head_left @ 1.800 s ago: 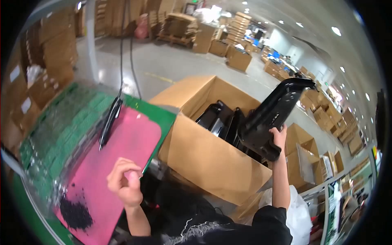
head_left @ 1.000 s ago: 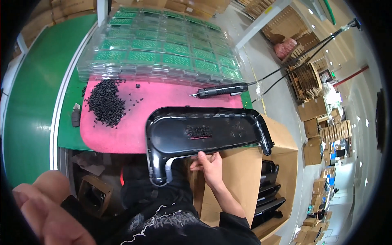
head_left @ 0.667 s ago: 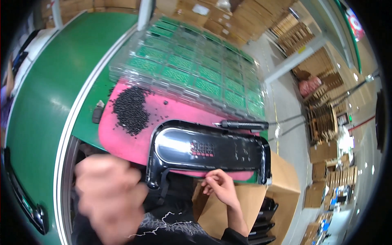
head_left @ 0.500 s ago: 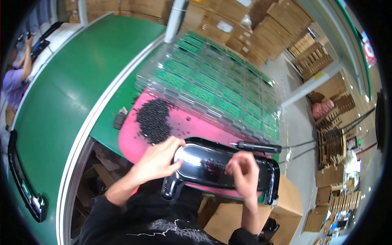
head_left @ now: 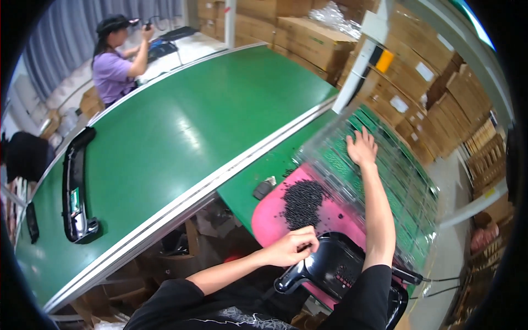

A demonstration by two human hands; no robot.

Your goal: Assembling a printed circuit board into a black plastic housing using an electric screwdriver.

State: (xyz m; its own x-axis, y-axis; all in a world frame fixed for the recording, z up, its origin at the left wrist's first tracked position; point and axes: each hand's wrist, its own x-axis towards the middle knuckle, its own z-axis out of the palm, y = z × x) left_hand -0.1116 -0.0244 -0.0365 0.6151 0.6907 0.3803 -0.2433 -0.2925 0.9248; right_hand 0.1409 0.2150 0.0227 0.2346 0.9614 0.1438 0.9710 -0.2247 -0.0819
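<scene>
A glossy black plastic housing [head_left: 335, 269] lies on the pink mat [head_left: 275, 220] close to my body. My left hand [head_left: 291, 246] rests at its near end, fingers pinched together over the edge. My right hand [head_left: 362, 147] reaches far forward, fingers spread, onto the clear plastic tray [head_left: 385, 176] of small green parts. A heap of small black screws [head_left: 302, 201] sits on the mat between the two hands.
A wide green conveyor belt [head_left: 181, 137] runs to the left, carrying another black housing [head_left: 74, 192]. A person in a purple top [head_left: 113, 66] works at its far end. A small dark block [head_left: 263, 190] lies beside the mat. Stacked cardboard boxes [head_left: 440, 93] fill the background.
The black housing was lifted from a cardboard box and laid on the pink mat. My right hand has let go of it and reached out to the clear tray.
</scene>
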